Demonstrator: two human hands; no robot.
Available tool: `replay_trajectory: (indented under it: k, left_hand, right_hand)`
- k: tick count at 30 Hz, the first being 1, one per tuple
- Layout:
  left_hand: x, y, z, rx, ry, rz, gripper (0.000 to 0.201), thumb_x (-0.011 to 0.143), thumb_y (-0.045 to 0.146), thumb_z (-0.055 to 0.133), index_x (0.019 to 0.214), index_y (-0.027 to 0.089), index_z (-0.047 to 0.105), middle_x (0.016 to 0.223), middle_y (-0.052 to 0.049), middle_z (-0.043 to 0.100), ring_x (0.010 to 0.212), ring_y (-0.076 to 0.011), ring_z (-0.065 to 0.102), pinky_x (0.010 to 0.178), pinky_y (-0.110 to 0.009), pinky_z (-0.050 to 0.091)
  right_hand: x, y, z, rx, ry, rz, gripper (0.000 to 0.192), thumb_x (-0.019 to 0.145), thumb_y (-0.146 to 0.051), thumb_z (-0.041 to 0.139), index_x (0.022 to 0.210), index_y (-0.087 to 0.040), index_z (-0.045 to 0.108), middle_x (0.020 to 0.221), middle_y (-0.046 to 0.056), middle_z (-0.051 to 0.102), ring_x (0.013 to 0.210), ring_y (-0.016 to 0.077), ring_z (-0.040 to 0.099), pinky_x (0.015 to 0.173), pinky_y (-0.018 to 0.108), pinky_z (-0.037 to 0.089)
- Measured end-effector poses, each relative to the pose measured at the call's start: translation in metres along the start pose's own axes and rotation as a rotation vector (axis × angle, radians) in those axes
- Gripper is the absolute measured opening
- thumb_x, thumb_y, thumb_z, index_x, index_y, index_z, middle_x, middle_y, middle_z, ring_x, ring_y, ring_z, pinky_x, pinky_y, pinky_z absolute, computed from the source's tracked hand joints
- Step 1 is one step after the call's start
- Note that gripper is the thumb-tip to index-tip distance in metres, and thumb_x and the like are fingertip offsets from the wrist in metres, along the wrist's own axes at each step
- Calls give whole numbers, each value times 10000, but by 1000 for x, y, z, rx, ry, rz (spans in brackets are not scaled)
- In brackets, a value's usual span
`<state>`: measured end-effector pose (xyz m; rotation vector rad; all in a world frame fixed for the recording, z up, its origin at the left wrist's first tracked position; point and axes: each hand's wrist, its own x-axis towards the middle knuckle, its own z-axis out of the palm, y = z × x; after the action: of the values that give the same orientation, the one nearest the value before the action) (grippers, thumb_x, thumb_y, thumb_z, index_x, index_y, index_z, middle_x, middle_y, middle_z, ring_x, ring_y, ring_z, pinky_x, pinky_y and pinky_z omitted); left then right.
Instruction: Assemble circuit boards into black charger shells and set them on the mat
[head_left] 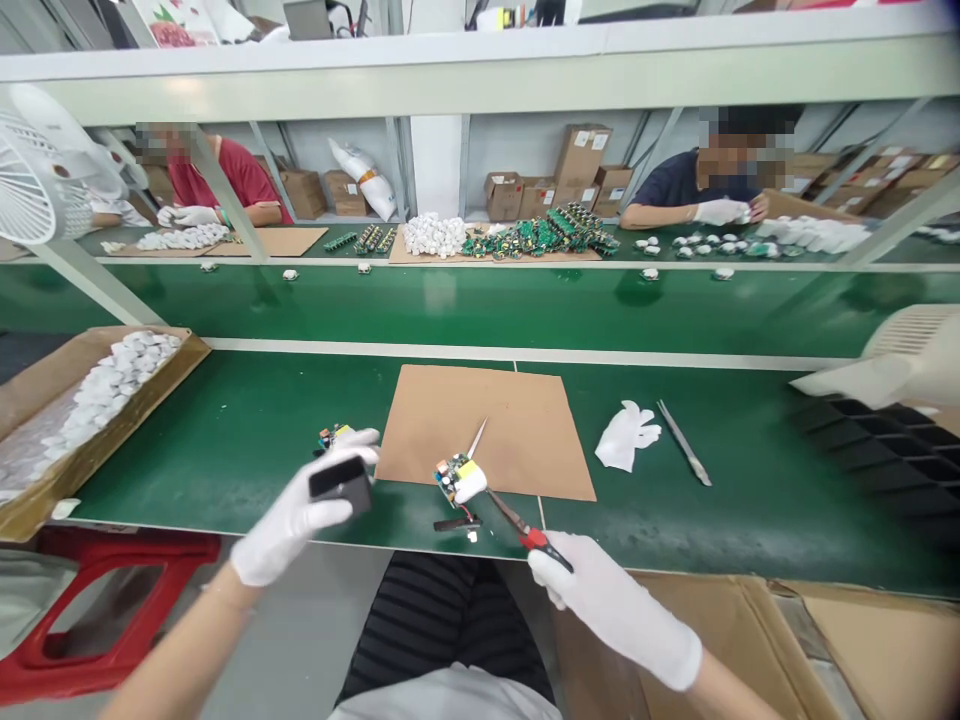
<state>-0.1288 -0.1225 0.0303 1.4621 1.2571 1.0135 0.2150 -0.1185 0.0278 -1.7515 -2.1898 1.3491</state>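
Observation:
My left hand [304,515], in a white glove, has its fingers curled around a small black box-shaped housing [346,484]. Just beyond those fingers lies a small circuit board [330,438], partly hidden. In my right hand [589,580], also gloved, is a hand tool with a red and black handle [534,540]. Its metal end reaches a circuit board [454,475] with a yellow part and a white piece, over the cardboard sheet's [517,420] near edge. A pointed metal tip [478,437] shows behind that board. Below it is a dark strip [454,523] near red wire.
Right of the cardboard lie a white glove [626,436] and metal tweezers [684,445]. A carton of white pieces [112,390] stands left, black trays [877,460] right. Across the green belt [450,310], two people work near piles of boards [540,235]. Fans flank the bench.

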Motion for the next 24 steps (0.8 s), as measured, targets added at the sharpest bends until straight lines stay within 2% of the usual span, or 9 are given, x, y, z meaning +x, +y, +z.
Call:
replay_trajectory:
  k: [1, 3, 7, 12, 14, 17, 19, 21, 24]
  left_hand:
    - [0, -7, 17, -251, -65, -54, 482, 741, 357, 663, 1197, 209, 613, 1534, -104, 332, 1326, -401, 403, 1045, -497, 421]
    - [2, -18, 52, -611, -168, -119, 492, 712, 349, 683, 1174, 189, 626, 1471, -131, 425, 1298, -417, 438, 1043, -537, 415]
    - [12, -19, 98, -803, -112, -128, 455, 763, 279, 646, 1203, 168, 610, 1227, -140, 633, 1226, -371, 531, 1043, -536, 414]
    - [17, -8, 100, -627, 20, -38, 449, 699, 321, 726, 1107, 144, 667, 1217, -142, 638, 1302, -387, 450, 1102, -535, 356]
    - [17, -11, 91, -544, 206, 23, 410, 699, 297, 742, 1079, 155, 675, 1198, -130, 643, 1343, -353, 404, 1151, -516, 291]
    - [17, -15, 76, -781, 420, 31, 315, 800, 336, 612, 1084, 200, 627, 1158, -100, 624, 1226, -293, 519, 1091, -543, 376]
    - [14, -11, 73, -993, 370, -6, 291, 826, 386, 515, 1040, 208, 600, 1077, -88, 609, 1083, -244, 586, 1036, -530, 441]
    - [9, -2, 80, -1104, 260, -50, 298, 828, 431, 463, 980, 204, 583, 1006, -78, 584, 987, -200, 595, 1042, -477, 452]
    - [2, 15, 104, -1136, 177, -80, 359, 856, 495, 374, 951, 207, 564, 966, -77, 550, 985, -187, 587, 1073, -432, 433]
  right_hand:
    - [6, -1, 2, -22, 15, -39, 277, 924, -321, 332, 716, -196, 465, 691, 0, 552, 660, 161, 508, 655, 287, 369]
    - [16, -1, 7, -117, 77, -96, 249, 924, -315, 371, 740, -194, 488, 727, 15, 576, 680, 173, 515, 650, 293, 367]
    - [23, 6, 5, -366, 220, -204, 221, 957, -284, 360, 914, -175, 548, 909, 70, 625, 801, 215, 577, 750, 343, 400]
    - [22, 12, -20, -469, 171, -248, 242, 982, -332, 359, 955, -194, 556, 894, 48, 631, 784, 195, 611, 706, 314, 427]
    - [27, 18, -26, -673, 342, -172, 265, 973, -338, 371, 953, -168, 573, 874, 89, 624, 703, 205, 607, 607, 311, 393]
    - [45, 36, -29, -910, 623, 53, 389, 978, -366, 316, 964, -91, 592, 819, 167, 611, 569, 224, 572, 497, 320, 314]
    - [59, 47, -27, -930, 658, 49, 399, 976, -343, 314, 958, -65, 598, 908, 221, 625, 625, 259, 599, 501, 341, 356]
    - [68, 49, -21, -877, 727, -59, 336, 960, -319, 383, 1000, -61, 595, 1170, 274, 578, 912, 352, 623, 643, 425, 466]
    - [65, 29, -7, -557, 924, -304, 422, 914, -338, 519, 1252, -86, 493, 1427, 235, 414, 1309, 388, 403, 1006, 566, 394]
